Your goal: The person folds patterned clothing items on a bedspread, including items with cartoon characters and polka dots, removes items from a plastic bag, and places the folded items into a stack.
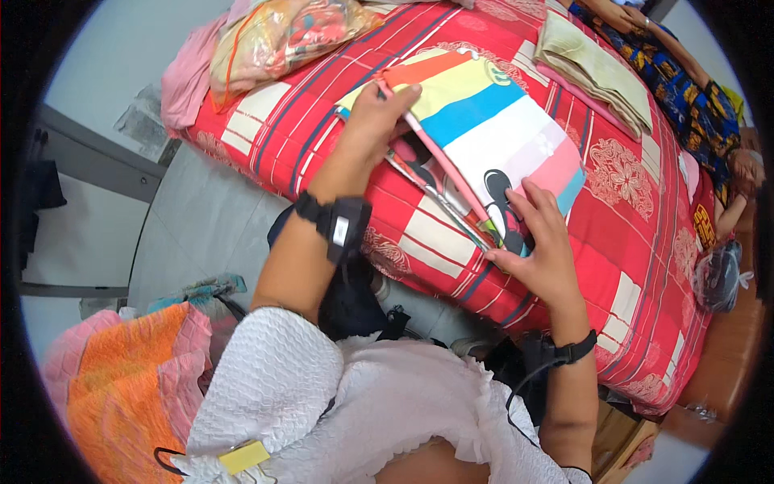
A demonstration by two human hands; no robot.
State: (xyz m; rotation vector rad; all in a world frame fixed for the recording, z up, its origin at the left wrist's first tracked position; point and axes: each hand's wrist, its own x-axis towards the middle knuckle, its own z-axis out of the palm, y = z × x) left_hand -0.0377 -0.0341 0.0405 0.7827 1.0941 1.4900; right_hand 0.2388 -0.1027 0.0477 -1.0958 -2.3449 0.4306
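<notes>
A folded cloth with orange, yellow, blue, white and pink stripes and a cartoon print lies on a bed with a red patterned cover. My left hand grips the pink-edged upper layer at the cloth's near left corner, with the thumb on top. This layer is lifted a little, so the folds gape along the near edge. My right hand is at the near right corner, its thumb at the edge and its fingers spread on the printed top. Both wrists wear black straps.
A clear plastic bag of fabric and a pink cloth lie at the bed's far left. Folded pale yellow fabric is at the far right. A person in patterned clothes is beyond. An orange and pink towel is at lower left.
</notes>
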